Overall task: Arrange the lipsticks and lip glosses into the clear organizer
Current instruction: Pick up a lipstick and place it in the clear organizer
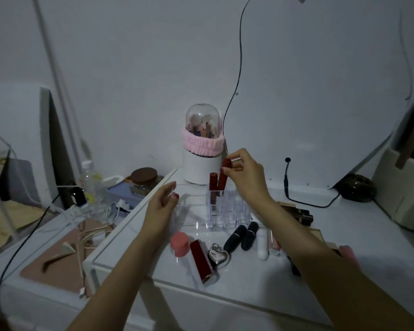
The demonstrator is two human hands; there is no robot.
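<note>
The clear organizer (234, 206) stands mid-table with one dark red lipstick (213, 187) upright in its back left slot. My right hand (244, 173) pinches the top of a second dark red lipstick (223, 180), tilted, with its lower end in the slot beside the first. My left hand (161, 199) rests on the organizer's left edge, fingers loosely curled around the clear wall. In front lie a red lipstick with gold end (201, 261), two black lipsticks (234, 237) (249, 235), a white tube (262, 244) and a pinkish gloss (274, 242).
A pink round jar (179, 243) and a silver heart keyring (218, 255) lie near the front. A domed brush holder with pink band (202, 154) stands behind the organizer. Dark and gold lipsticks (299, 212) lie at the right. Cables, a bottle and a jar crowd the lower left surface.
</note>
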